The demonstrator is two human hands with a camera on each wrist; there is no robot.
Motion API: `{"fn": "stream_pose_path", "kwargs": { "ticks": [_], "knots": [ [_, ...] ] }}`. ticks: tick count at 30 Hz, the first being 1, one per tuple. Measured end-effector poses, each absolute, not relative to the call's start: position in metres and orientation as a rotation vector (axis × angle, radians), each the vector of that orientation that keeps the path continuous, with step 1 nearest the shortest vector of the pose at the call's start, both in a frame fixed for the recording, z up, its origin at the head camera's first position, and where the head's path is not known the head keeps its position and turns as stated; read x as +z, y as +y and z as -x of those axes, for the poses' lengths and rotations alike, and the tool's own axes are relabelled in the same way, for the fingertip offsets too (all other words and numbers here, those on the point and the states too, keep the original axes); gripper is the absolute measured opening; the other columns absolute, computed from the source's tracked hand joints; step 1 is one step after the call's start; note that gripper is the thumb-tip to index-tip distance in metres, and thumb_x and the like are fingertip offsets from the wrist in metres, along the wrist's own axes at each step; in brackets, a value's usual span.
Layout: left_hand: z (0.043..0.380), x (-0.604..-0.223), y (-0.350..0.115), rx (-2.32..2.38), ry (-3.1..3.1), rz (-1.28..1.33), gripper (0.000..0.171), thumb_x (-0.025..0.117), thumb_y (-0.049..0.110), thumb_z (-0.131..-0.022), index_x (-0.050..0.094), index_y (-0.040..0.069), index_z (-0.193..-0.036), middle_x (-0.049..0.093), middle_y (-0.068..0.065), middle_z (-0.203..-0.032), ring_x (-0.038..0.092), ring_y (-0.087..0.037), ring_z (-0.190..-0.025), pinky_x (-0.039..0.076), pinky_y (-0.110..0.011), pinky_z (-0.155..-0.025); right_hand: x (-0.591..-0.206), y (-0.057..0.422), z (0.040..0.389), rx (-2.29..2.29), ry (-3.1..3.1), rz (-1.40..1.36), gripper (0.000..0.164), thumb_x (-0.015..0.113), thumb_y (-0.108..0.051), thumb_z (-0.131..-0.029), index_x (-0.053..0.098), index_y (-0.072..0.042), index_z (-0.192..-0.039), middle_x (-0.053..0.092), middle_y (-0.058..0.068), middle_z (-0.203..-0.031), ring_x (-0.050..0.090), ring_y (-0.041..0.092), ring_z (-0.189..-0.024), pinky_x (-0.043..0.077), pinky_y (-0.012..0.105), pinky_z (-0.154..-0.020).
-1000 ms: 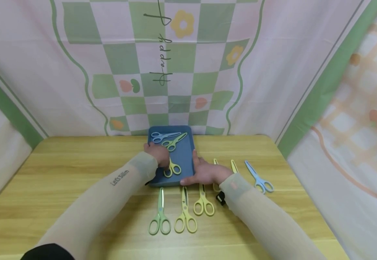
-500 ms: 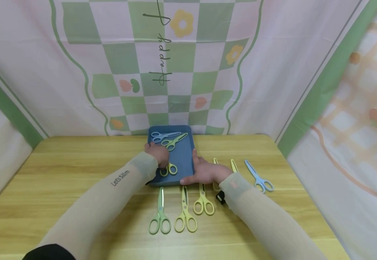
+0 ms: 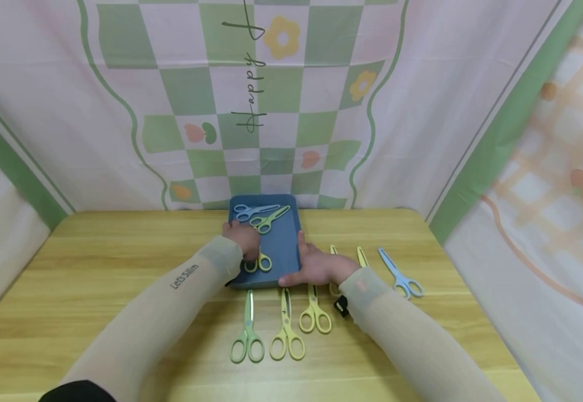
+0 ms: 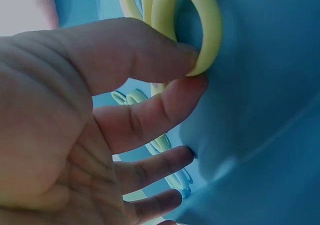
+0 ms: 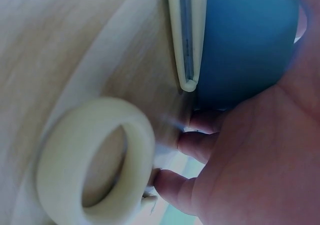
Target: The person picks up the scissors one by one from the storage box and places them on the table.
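Observation:
In the head view my left hand [image 3: 243, 240] reaches into a blue tray [image 3: 282, 237]. Its thumb and index finger pinch a handle loop of yellow scissors [image 4: 214, 27], while the other fingers stay extended. The blades are mostly hidden by the hand. My right hand [image 3: 318, 267] holds the tray's near right corner, thumb at the front rim and fingers along the right side. Blue scissors [image 3: 256, 211] and green scissors [image 3: 269, 219] lie at the tray's far end.
In front of the tray, green scissors [image 3: 247, 332] and yellow scissors [image 3: 286, 329] lie on the wooden table [image 3: 170, 357], handles toward me. More yellow pairs and blue scissors [image 3: 399, 273] lie to the right, some partly behind my right arm. A printed curtain [image 3: 271, 111] stands behind.
My left hand has shifted the yellow scissors slightly leftward inside the tray, mostly in the first half second. The right hand and the tray have stayed in place.

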State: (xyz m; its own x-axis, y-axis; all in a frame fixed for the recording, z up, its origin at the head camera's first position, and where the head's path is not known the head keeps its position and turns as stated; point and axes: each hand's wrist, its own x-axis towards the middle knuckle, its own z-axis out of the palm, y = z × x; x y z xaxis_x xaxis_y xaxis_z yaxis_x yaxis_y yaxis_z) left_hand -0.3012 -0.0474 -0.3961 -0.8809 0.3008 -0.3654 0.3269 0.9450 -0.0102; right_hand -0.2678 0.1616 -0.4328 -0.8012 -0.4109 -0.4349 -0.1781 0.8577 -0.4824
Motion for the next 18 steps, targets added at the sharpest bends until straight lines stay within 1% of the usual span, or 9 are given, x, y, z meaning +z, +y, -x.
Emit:
{"fn": "stream_pose_path", "kwargs": {
  "ticks": [6,13,18],
  "knots": [
    [0.2992,-0.3953,-0.0495,-0.083,2.748,-0.471,0.016,0.061,0.011,-0.088,0.073,0.009,-0.099,0.062,-0.013,-0.121,0.042,-0.036,-0.107,0.031,-0.053,-0.093,-0.432,0.1619,0.2672,-0.588,2.484,0.433,0.135,0.068,-0.072,-0.079,-0.026,-0.008,-0.152,-0.005,0.025,-0.162,0.003,0.035,-0.149,0.016,0.046,-0.117],
    [0.2975,-0.3952,-0.0496,-0.066,2.77,-0.472,0.008,0.062,0.011,-0.087,0.07,0.011,-0.085,0.062,-0.015,-0.121,0.042,-0.036,-0.108,0.03,-0.052,-0.094,-0.433,0.1619,0.2659,-0.589,2.491,0.433,0.137,0.067,-0.074,-0.077,-0.026,-0.008,-0.152,-0.004,0.026,-0.161,0.004,0.036,-0.148,0.016,0.046,-0.117],
    [0.2977,-0.3946,-0.0505,-0.067,2.789,-0.49,0.01,0.061,0.013,-0.089,0.069,0.012,-0.083,0.061,-0.015,-0.122,0.042,-0.034,-0.106,0.03,-0.052,-0.093,-0.4318,0.1615,0.2658,-0.579,2.495,0.435,0.136,0.067,-0.073,-0.078,-0.025,-0.008,-0.153,-0.004,0.025,-0.162,0.004,0.035,-0.148,0.016,0.046,-0.117]
  ]
}}
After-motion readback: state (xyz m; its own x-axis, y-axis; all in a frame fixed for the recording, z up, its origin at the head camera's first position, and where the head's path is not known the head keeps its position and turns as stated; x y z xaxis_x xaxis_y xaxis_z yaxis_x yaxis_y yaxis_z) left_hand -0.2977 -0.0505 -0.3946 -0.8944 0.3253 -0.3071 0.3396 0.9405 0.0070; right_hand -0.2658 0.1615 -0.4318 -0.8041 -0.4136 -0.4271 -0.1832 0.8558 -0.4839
